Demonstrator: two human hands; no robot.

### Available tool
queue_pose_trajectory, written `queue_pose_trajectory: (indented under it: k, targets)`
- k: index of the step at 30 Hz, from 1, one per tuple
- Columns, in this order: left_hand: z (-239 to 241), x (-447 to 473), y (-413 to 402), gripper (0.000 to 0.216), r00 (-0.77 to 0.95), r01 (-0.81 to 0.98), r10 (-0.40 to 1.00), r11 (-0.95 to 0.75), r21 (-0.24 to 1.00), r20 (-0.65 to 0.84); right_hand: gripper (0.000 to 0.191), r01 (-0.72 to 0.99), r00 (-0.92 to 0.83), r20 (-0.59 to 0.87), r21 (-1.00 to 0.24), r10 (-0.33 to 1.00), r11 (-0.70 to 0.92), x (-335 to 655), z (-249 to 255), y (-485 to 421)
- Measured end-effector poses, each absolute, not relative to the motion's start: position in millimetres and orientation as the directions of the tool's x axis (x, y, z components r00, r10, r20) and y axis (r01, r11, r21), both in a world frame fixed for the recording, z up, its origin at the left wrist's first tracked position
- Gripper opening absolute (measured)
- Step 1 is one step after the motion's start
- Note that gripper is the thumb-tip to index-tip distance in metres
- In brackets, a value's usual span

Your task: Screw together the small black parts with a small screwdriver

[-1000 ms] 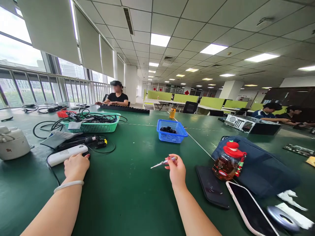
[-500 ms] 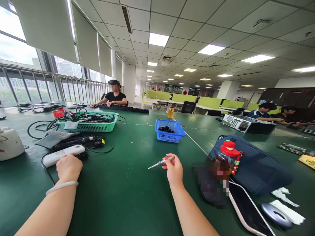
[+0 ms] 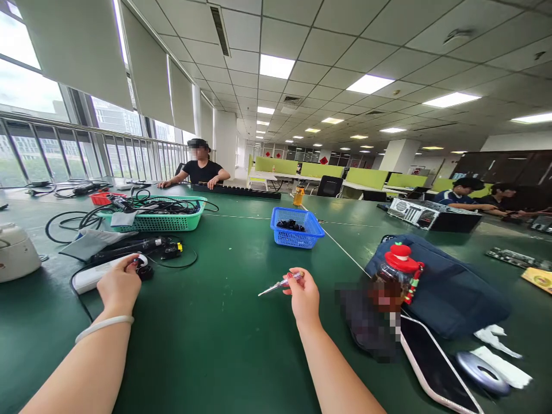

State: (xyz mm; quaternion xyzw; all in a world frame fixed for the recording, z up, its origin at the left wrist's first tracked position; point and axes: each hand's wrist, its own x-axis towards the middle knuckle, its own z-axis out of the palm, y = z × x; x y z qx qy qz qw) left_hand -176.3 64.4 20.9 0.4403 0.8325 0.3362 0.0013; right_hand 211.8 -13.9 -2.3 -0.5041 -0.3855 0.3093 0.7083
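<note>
My right hand [image 3: 305,296] grips a small screwdriver [image 3: 282,283] with a clear handle, its thin shaft pointing left above the table. At the left, my left hand [image 3: 119,284] rests against the near side of a long white device [image 3: 92,276] that looks like a power strip with a black cord. Its thumb and fingers are bent together at the device's right end, beside a black plug-like piece [image 3: 145,271]. What they pinch is too small to make out. A blue basket [image 3: 297,238] with small black parts stands beyond the right hand.
A green basket [image 3: 181,223] of tangled cables stands at the left, a white pot-like object [image 3: 17,256] nearer the edge. At the right lie a dark blue bag [image 3: 457,293], a red-lidded bottle [image 3: 401,261] and a phone [image 3: 435,362]. A person [image 3: 200,169] sits across the table.
My left hand has shifted its fingers to the right end of the white device. The right hand stays almost still with the screwdriver. The person across moved a hand and the long black object rightward.
</note>
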Motion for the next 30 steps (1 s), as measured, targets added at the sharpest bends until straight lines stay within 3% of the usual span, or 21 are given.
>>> queue_pose_trajectory:
  k: [11,25,30]
  targets:
    - [12.2,-177.5,74.4,0.043,-0.460,0.859,0.831,0.327,0.394,0.314,0.030,-0.043,0.496,0.235,-0.955,0.836,0.294,210.9,-5.2,-13.1]
    - [13.6,-177.3,72.3,0.057,-0.435,0.860,0.871,0.326,0.393,0.229,0.031,-0.046,0.487,0.223,-0.959,0.845,0.279,210.1,-4.3,-13.0]
    - [14.1,-171.4,73.7,0.046,-0.397,0.870,0.878,0.266,0.416,0.269,0.030,-0.044,0.484,0.225,-0.959,0.846,0.280,209.5,-3.9,-13.1]
